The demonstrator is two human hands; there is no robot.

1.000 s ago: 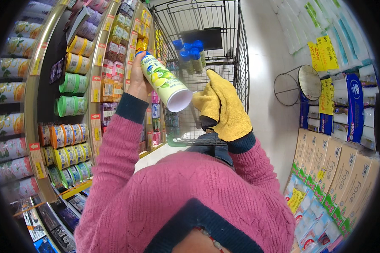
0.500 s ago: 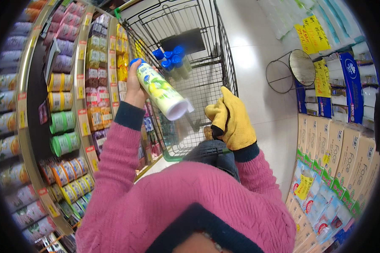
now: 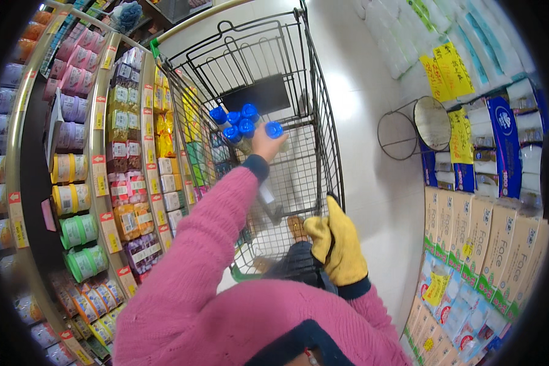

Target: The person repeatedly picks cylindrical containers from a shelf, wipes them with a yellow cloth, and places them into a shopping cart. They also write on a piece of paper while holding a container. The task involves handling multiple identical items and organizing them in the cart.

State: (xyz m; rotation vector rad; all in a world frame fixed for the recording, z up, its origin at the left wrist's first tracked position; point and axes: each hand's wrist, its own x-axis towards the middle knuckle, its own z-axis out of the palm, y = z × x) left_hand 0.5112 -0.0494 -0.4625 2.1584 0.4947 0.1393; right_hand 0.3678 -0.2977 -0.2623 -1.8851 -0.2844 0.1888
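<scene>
My bare left hand (image 3: 267, 145) reaches down into the shopping cart (image 3: 287, 207), its fingers closed round a spray can. From above, mostly the blue cap (image 3: 274, 129) of that can shows; my hand and wrist hide much of its body. Just left of it a cluster of several more blue-capped cans (image 3: 232, 118) stands upright in the cart. My right hand (image 3: 341, 253) wears a yellow fabric glove and is held by the cart's near right side. Its thumb and fingers are apart, with nothing seen between them.
Shelves of coloured tubs (image 3: 73, 198) and packets (image 3: 128, 186) line the left. To the right are cartons (image 3: 470, 229), blue-and-white tissue packs (image 3: 500, 134) and a round wire stand (image 3: 402, 131) jutting toward the aisle. A dark panel (image 3: 257, 94) is on the cart's far end.
My left hand has carried the can forward, down into the cart beside the others, turning it cap-up. My gloved right hand now appears lower in view. The cart looks slightly shifted.
</scene>
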